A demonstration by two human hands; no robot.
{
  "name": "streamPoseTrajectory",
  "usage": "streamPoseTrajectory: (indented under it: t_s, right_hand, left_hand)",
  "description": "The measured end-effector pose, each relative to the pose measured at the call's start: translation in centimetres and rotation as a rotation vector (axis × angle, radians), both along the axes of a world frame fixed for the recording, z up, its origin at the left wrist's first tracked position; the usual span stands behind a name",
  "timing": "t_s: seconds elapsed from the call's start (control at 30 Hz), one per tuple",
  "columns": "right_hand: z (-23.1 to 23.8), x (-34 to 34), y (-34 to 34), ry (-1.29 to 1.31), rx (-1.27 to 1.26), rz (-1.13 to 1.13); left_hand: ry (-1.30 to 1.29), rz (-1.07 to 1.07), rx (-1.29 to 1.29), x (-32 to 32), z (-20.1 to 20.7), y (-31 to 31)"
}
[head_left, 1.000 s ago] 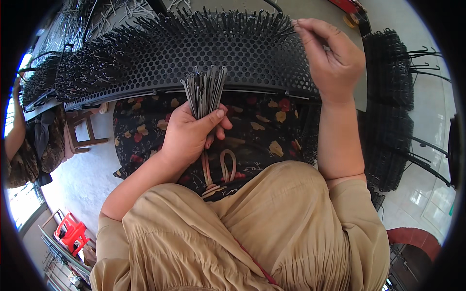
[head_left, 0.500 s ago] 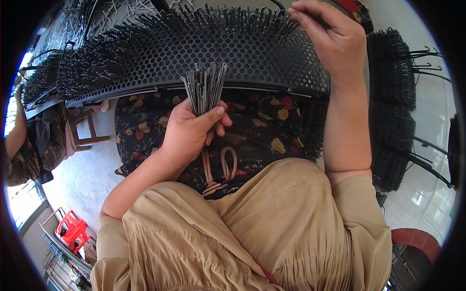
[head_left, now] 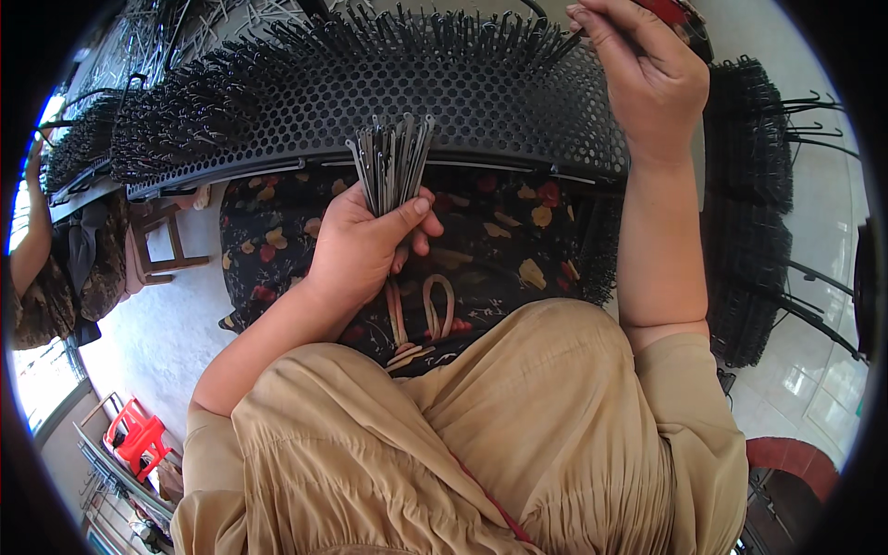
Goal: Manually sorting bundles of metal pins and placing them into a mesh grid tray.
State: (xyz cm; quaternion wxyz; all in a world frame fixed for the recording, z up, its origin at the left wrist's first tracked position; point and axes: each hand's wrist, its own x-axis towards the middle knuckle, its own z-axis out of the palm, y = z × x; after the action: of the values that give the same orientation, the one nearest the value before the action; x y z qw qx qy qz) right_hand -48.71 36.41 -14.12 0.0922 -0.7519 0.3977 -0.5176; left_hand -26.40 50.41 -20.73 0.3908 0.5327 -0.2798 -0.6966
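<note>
My left hand (head_left: 356,245) is closed round a bundle of thin metal strips (head_left: 393,171), grey and black with small rounded, holed ends fanning upward. It holds them above a dark flowered cloth, near the front edge of a black perforated rack (head_left: 435,106). At the rack's far right, my right hand (head_left: 647,79) is raised, thumb and fingertips pinched together. A thin dark strip (head_left: 562,51) slants from those fingertips toward the rack's holes; its lower end is hard to make out. Many similar black strips (head_left: 407,32) stand upright along the rack's far side.
A dense mass of black strips (head_left: 185,120) fills the rack's left part. Loose pale strips (head_left: 217,17) lie beyond it. Racks of black hooked pieces (head_left: 747,213) stand at right. Another person's arm (head_left: 32,231) shows at far left, near a wooden stool (head_left: 171,245) and a red chair (head_left: 139,437).
My right hand has shifted slightly right, and the dark strip below its fingertips shows more clearly. My left hand keeps hold of its bundle, almost unmoved.
</note>
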Motion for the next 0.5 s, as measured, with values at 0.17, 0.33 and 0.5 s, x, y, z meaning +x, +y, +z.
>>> streamPoseTrajectory:
  t_s: [0.17,0.33,0.5]
  right_hand:
    - [-0.8,-0.1,-0.2,-0.094,0.024,0.033]
    - [-6.1,0.0,-4.2,-0.387,-0.342,0.531]
    - [-2.5,1.1,-0.9,-0.132,-0.227,0.367]
  left_hand:
    - [-0.005,0.002,-0.001,0.1,0.1,0.1]
    - [0.009,0.010,-0.006,0.0,-0.2,0.1]
    - [0.042,-0.009,-0.026,0.2,-0.4,0.3]
